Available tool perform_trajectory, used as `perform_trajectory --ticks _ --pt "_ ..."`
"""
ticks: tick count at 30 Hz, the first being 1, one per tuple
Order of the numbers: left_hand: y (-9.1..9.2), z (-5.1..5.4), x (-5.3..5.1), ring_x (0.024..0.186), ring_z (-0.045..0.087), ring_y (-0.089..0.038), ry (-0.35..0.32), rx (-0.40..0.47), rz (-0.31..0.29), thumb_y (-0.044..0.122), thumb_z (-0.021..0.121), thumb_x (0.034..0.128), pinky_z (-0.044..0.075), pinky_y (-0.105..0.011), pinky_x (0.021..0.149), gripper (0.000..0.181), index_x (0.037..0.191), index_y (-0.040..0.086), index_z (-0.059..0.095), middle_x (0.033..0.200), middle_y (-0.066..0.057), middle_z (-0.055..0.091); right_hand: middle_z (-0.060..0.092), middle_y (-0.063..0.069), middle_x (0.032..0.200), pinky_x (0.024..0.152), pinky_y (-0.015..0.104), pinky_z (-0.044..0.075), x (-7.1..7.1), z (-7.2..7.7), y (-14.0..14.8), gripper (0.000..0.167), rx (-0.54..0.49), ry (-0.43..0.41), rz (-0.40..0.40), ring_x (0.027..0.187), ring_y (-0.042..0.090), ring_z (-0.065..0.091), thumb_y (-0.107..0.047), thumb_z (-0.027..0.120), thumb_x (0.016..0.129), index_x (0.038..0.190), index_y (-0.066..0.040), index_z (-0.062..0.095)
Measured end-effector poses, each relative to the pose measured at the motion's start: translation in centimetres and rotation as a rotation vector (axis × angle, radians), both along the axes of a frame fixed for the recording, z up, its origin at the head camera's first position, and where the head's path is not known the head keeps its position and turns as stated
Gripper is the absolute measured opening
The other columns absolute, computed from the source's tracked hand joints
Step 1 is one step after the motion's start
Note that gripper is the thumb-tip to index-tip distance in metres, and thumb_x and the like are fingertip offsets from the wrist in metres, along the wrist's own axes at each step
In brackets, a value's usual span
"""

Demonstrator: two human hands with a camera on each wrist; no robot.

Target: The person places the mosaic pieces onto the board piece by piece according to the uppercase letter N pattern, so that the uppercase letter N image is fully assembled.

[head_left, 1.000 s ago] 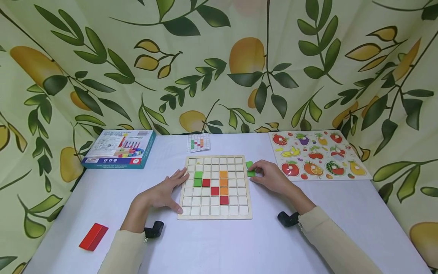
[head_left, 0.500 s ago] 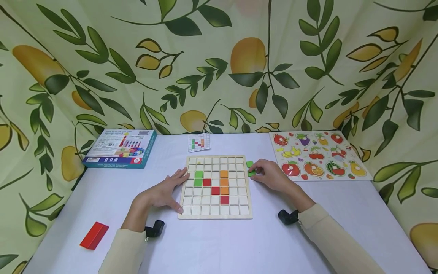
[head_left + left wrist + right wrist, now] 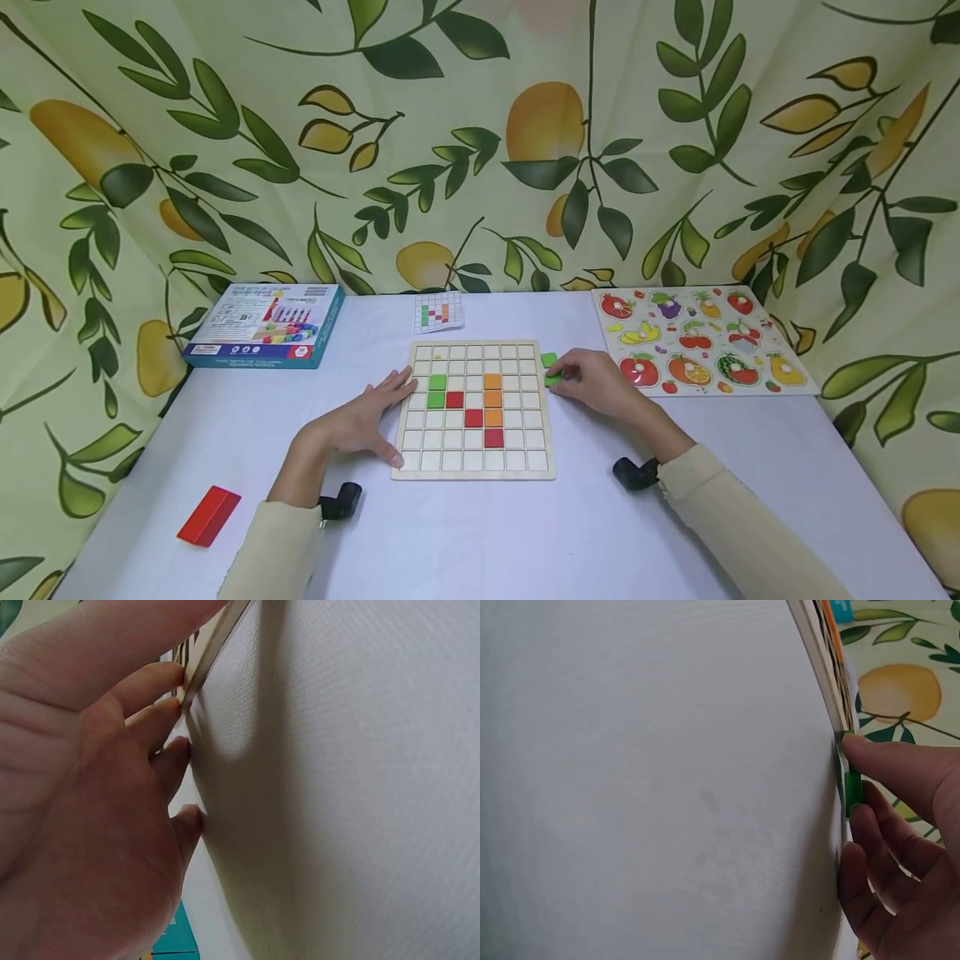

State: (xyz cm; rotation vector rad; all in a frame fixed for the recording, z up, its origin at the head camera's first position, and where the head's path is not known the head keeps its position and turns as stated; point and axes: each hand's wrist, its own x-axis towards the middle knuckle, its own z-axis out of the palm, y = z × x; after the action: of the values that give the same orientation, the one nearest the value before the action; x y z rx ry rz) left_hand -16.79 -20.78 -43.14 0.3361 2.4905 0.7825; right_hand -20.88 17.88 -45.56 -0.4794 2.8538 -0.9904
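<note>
A wooden grid board [image 3: 452,461] lies mid-table, with two green tiles, a diagonal of red tiles [image 3: 474,418] and a column of orange tiles [image 3: 492,400] in its squares. My left hand [image 3: 358,423] rests at the board's left edge, fingers spread and thumb on the near corner; the left wrist view shows those fingertips at the wooden rim [image 3: 212,646]. Just off the right edge, my right hand [image 3: 596,385] pinches a green square tile [image 3: 853,789] between thumb and fingers, low over the table. Another green tile [image 3: 550,360] lies just beyond it.
A small printed pattern card [image 3: 438,312] lies behind the board. At the back left is a boxed set [image 3: 262,327]; a fruit puzzle board [image 3: 701,340] sits at the back right. A red block [image 3: 209,517] rests at the near left.
Both hands stay nearly in place. Around the green tile at the right edge the fingers have barely shifted, and the tiles on the board are unchanged.
</note>
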Motion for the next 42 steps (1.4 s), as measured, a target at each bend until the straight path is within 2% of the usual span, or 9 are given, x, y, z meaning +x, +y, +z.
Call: perform_trajectory --ticks 9,14,21,28,32,35,39,42 --pt "0.0 0.1 0.0 0.163 -0.001 -0.032 0.004 -0.003 0.0 0.029 0.097 0.0615 0.009 -0.064 0.129 0.121 0.162 0.019 0.03 0.176 0.0 0.008 0.076 0.005 0.108 0.081 0.031 0.059 -0.4 1.5 0.3 0.018 -0.085 0.008 -0.017 0.096 0.021 0.072 -0.012 0.083 0.084 0.101 -0.014 0.079" --pt "0.0 0.0 0.1 0.163 -0.001 -0.033 0.0 0.003 0.002 0.03 0.097 0.0612 0.011 -0.065 0.128 0.122 0.162 0.02 0.03 0.176 0.001 0.007 0.075 0.007 0.108 0.081 0.033 0.063 -0.6 1.9 0.1 0.016 -0.111 0.024 0.002 0.096 0.022 0.074 -0.01 0.082 0.084 0.1 -0.012 0.079" --pt "0.0 0.0 0.0 0.163 -0.001 -0.033 0.007 0.002 0.001 0.03 0.097 0.0611 0.01 -0.065 0.129 0.122 0.162 0.019 0.029 0.176 0.001 0.007 0.074 0.009 0.108 0.078 0.021 0.06 -0.7 2.2 -1.0 0.017 -0.144 0.034 0.035 0.093 0.019 0.07 -0.008 0.083 0.083 0.1 -0.01 0.081" --pt "0.0 -0.1 0.0 0.164 -0.002 -0.03 -0.001 0.0 -0.003 0.029 0.097 0.0621 0.008 -0.062 0.13 0.121 0.162 0.018 0.029 0.176 0.001 0.007 0.077 0.009 0.11 0.078 0.017 0.056 -0.1 2.2 -3.1 0.019 -0.179 0.029 0.062 0.101 0.023 0.072 -0.01 0.085 0.082 0.101 -0.008 0.082" --pt "0.0 -0.1 0.1 0.164 -0.002 -0.03 -0.006 -0.003 -0.005 0.029 0.097 0.0624 0.007 -0.062 0.13 0.121 0.162 0.018 0.029 0.176 0.001 0.007 0.078 0.01 0.11 0.08 0.021 0.059 0.5 2.0 -4.4 0.019 -0.196 0.021 0.081 0.105 0.026 0.073 -0.01 0.085 0.082 0.101 -0.007 0.082" --pt "0.1 -0.2 0.1 0.164 -0.002 -0.03 -0.005 -0.006 -0.003 0.029 0.097 0.0621 0.009 -0.062 0.13 0.121 0.162 0.019 0.029 0.176 0.001 0.008 0.078 0.01 0.112 0.085 0.029 0.062 1.0 2.2 -5.5 0.019 -0.202 0.001 0.089 0.109 0.026 0.072 -0.009 0.083 0.083 0.101 -0.007 0.082" --pt "0.1 -0.2 0.1 0.164 -0.001 -0.03 -0.003 -0.005 0.006 0.029 0.097 0.0615 0.01 -0.063 0.13 0.121 0.162 0.02 0.03 0.175 0.002 0.008 0.078 0.005 0.114 0.096 0.037 0.06 1.4 2.3 -7.1 0.019 -0.219 -0.058 0.1 0.115 0.023 0.07 -0.01 0.082 0.084 0.103 -0.011 0.082" --pt "0.1 -0.1 0.1 0.164 -0.001 -0.03 -0.002 -0.007 0.012 0.028 0.097 0.0615 0.01 -0.063 0.13 0.121 0.162 0.02 0.03 0.175 0.002 0.009 0.078 0.002 0.114 0.096 0.037 0.06 1.7 2.4 -8.4 0.019 -0.226 -0.094 0.12 0.114 0.021 0.07 -0.012 0.083 0.084 0.104 -0.013 0.082"
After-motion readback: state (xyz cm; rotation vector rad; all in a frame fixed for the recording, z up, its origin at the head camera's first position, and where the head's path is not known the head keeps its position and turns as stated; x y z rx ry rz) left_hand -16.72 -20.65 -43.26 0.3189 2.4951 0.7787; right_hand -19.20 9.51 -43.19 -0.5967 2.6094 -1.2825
